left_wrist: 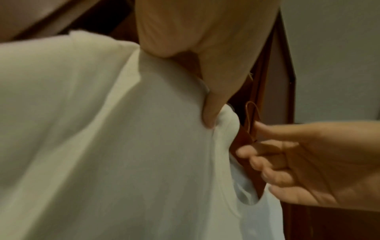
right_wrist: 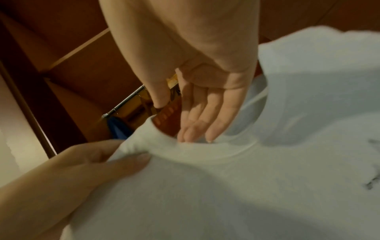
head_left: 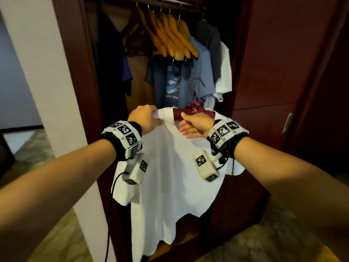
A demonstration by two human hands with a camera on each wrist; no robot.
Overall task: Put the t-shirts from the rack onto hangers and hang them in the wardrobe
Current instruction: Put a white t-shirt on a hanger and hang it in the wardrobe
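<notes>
A white t-shirt [head_left: 170,176] hangs in front of the open wardrobe, between my two hands. A dark red padded hanger [head_left: 178,112] with a pink hook sits partly inside its collar. My left hand [head_left: 149,118] pinches the collar's left side, thumb pressed on the fabric [left_wrist: 209,120]. My right hand [head_left: 194,123] holds the hanger at its middle, thumb by the hook and fingers curled under it [left_wrist: 267,164]. In the right wrist view its fingers [right_wrist: 195,129] reach down into the neck opening, next to the hanger [right_wrist: 166,116]. The hanger's right arm is hidden under the shirt.
The wardrobe rail [head_left: 170,0] carries several empty wooden hangers [head_left: 170,35]. Light blue [head_left: 202,72], white [head_left: 224,72] and dark shirts hang at its right, a navy garment [head_left: 113,53] at its left. A wardrobe door [head_left: 283,63] stands at right, a white wall [head_left: 47,72] at left.
</notes>
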